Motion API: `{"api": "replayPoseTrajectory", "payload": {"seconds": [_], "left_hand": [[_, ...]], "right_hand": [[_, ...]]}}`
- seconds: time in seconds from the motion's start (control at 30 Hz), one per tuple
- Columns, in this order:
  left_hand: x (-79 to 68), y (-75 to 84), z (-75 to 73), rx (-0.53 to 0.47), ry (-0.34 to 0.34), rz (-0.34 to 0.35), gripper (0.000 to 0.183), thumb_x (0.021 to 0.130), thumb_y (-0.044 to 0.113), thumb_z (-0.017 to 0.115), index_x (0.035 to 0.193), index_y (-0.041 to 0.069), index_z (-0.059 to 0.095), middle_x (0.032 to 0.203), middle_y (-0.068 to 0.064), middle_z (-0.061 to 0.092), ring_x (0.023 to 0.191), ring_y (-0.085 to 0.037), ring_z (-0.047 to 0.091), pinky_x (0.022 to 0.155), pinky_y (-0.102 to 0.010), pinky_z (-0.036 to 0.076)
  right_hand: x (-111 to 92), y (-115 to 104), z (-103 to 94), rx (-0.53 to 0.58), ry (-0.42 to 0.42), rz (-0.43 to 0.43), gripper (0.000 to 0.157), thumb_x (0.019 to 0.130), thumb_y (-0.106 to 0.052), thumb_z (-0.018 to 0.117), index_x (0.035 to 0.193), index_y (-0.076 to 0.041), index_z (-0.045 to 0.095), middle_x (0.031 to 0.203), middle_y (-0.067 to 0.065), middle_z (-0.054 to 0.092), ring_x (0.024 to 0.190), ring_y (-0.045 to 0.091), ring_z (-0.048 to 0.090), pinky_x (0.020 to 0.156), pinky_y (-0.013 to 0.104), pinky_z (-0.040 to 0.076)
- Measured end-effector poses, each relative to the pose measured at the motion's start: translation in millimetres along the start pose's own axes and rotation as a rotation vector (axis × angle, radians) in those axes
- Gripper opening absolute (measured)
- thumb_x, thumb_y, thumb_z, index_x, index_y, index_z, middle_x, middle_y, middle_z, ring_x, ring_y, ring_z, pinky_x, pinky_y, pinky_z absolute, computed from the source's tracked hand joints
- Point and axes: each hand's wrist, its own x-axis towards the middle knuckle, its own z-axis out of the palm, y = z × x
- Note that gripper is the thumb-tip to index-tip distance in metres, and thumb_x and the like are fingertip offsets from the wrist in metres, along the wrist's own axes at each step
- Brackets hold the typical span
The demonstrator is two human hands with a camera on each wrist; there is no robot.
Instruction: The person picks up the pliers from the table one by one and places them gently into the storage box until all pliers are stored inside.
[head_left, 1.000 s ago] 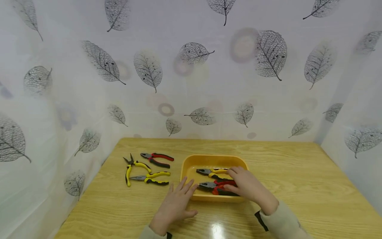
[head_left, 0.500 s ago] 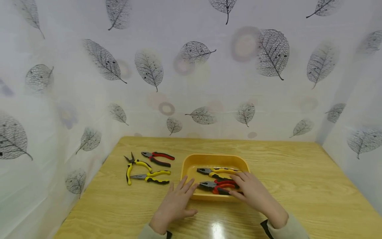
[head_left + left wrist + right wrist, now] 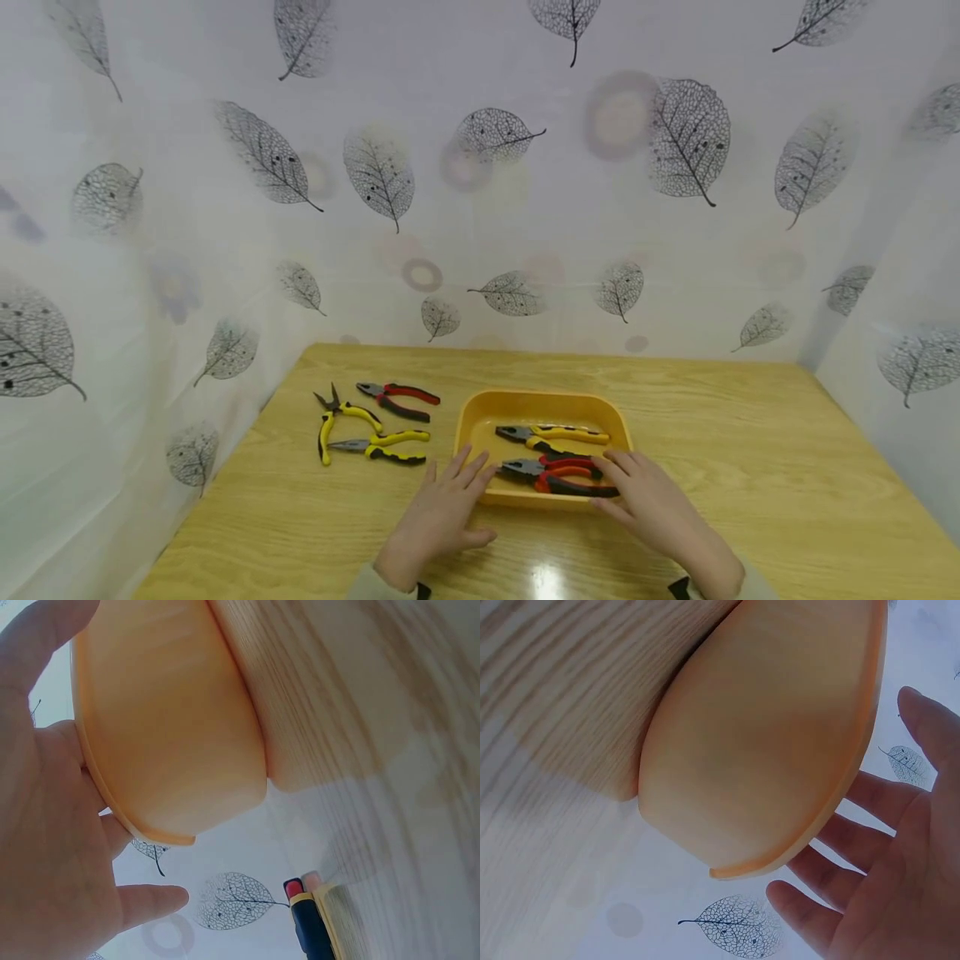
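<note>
A shallow orange-yellow tray (image 3: 540,405) sits on the table in the head view. Inside it lie combination pliers with yellow-and-black handles (image 3: 573,433) and, closer to the front, pliers with red-and-black handles (image 3: 553,483). My left hand (image 3: 442,518) rests at the tray's front left corner, its spread fingers reaching over the rim. At the front right corner is my right hand (image 3: 654,502), fingers extended over the rim beside the red handles and gripping nothing. The wrist views show the tray's outer wall (image 3: 169,720) beside straight fingers of each hand.
Left of the tray lie red-and-black combination pliers (image 3: 399,401), yellow-handled long-nose pliers (image 3: 384,446) and small yellow-handled pliers (image 3: 327,421) with spread handles. A leaf-patterned curtain (image 3: 480,217) encloses the wooden table (image 3: 750,442) at the back and sides.
My right hand has drawn back to the right, off the red-and-black pliers' handles to the tray's right rim, leaving those pliers in the tray. My left hand has stayed in place.
</note>
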Motion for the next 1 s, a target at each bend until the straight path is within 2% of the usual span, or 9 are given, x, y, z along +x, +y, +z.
{"api": "replayPoseTrajectory", "payload": {"seconds": [0.3,0.53,0.67,0.8,0.9,1.0], "left_hand": [[-0.8,2.1,2.2,0.018,0.010,0.005,0.081,0.074,0.058,0.057,0.138,0.015,0.032,0.144,-0.005,0.024,0.131,-0.027,0.014,0.093,-0.062,0.021],[-0.4,0.8,0.3,0.012,0.014,0.006,0.080,0.075,0.057,0.058,0.138,0.015,0.033,0.143,-0.006,0.024,0.131,-0.028,0.015,0.092,-0.062,0.021],[-0.5,-0.1,0.7,0.013,0.013,0.006,0.080,0.075,0.057,0.058,0.138,0.015,0.033,0.144,-0.005,0.024,0.131,-0.027,0.015,0.092,-0.062,0.022],[-1.2,-0.6,1.7,0.017,0.025,0.015,0.080,0.074,0.057,0.058,0.138,0.014,0.033,0.143,-0.006,0.025,0.131,-0.028,0.016,0.092,-0.062,0.023],[-0.9,-0.6,2.1,0.017,0.022,0.017,0.080,0.074,0.057,0.058,0.138,0.014,0.033,0.143,-0.006,0.025,0.131,-0.028,0.016,0.092,-0.061,0.024],[-0.4,0.1,1.9,0.018,0.013,0.010,0.080,0.075,0.058,0.057,0.138,0.015,0.032,0.143,-0.006,0.025,0.131,-0.027,0.015,0.093,-0.060,0.023]], "right_hand": [[-8,3,-0.8,0.043,-0.030,0.006,0.056,0.083,-0.047,0.054,0.122,-0.007,0.053,0.124,0.015,0.048,0.111,0.034,0.043,0.090,0.049,0.035],[-12,7,2.0,0.078,-0.075,-0.058,0.059,0.083,-0.045,0.054,0.128,-0.008,0.047,0.134,0.016,0.039,0.122,0.035,0.033,0.098,0.052,0.022],[-14,9,5.4,0.049,-0.064,-0.096,0.060,0.082,-0.045,0.056,0.129,-0.009,0.046,0.135,0.015,0.038,0.122,0.035,0.033,0.096,0.053,0.024],[-15,10,9.0,0.022,-0.062,-0.148,0.062,0.082,-0.046,0.055,0.131,-0.010,0.045,0.134,0.015,0.038,0.122,0.035,0.033,0.105,0.034,0.003],[-16,10,10.9,0.011,-0.057,-0.175,0.064,0.082,-0.048,0.055,0.131,-0.009,0.044,0.134,0.016,0.038,0.122,0.035,0.032,0.099,0.020,-0.012],[-17,9,11.8,-0.012,-0.043,-0.203,0.065,0.081,-0.049,0.055,0.131,-0.009,0.044,0.134,0.016,0.038,0.122,0.035,0.033,0.102,0.025,-0.008]]}}
